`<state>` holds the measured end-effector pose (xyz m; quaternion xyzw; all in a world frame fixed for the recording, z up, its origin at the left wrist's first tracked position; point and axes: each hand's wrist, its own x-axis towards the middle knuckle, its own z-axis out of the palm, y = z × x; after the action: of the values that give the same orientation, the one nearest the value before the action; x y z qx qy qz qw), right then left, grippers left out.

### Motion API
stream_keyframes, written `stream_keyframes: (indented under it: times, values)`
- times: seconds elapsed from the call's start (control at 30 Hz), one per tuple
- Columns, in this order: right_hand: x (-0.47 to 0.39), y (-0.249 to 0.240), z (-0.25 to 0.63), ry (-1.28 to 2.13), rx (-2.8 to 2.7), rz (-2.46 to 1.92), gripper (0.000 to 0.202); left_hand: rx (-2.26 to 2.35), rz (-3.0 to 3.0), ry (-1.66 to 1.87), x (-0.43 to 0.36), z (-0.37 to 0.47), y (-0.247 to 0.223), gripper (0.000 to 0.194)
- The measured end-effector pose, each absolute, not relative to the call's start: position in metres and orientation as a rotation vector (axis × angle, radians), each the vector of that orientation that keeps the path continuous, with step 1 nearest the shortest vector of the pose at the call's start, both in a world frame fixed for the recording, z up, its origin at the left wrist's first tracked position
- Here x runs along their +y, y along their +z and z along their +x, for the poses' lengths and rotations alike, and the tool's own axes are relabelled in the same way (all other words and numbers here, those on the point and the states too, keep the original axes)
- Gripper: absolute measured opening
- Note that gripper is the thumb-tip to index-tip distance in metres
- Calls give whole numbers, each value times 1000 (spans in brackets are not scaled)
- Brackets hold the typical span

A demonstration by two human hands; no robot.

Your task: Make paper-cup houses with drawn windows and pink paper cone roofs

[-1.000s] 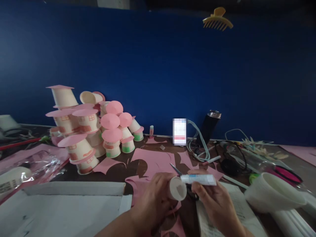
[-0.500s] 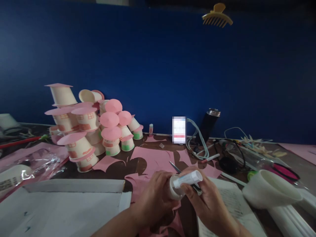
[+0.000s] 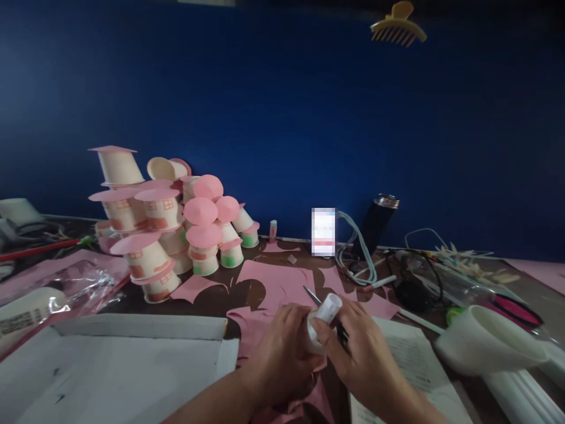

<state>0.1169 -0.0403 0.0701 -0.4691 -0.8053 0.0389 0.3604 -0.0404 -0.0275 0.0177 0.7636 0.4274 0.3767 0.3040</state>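
My left hand point(image 3: 282, 347) grips a small white paper cup point(image 3: 311, 333) lying on its side, its base toward my right hand. My right hand point(image 3: 359, 353) holds a white glue tube point(image 3: 329, 307), its tip pressed against the cup's base. Both hands hover low over pink paper sheets point(image 3: 276, 282) on the dark table. Scissors point(image 3: 324, 312) lie just behind the hands, partly hidden by them.
A pile of paper-cup houses with pink roofs point(image 3: 168, 224) stands at the back left. A white cardboard box lid point(image 3: 110, 365) lies front left, stacked white cups point(image 3: 489, 341) front right. A black flask point(image 3: 377, 224), cables point(image 3: 353, 253) and a small glue stick point(image 3: 273, 229) sit against the blue wall.
My right hand has swung the glue tube from lying level above the cup to pointing end-on at the cup's base. My left hand kept hold of the cup.
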Motion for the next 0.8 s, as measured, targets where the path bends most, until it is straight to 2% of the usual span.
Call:
stream_keyframes:
  times: [0.27,0.47,0.8]
  values:
    - [-35,63,117,66,-1971,-1342,23,1140,2091,1023,-30,-39,15,51]
    - [-39,65,122,317,-1794,-1333,27,1130,2092,980,-32,-41,23,60]
    - [-41,65,124,412,-1830,-1346,29,1134,2107,1079,-32,-39,19,60]
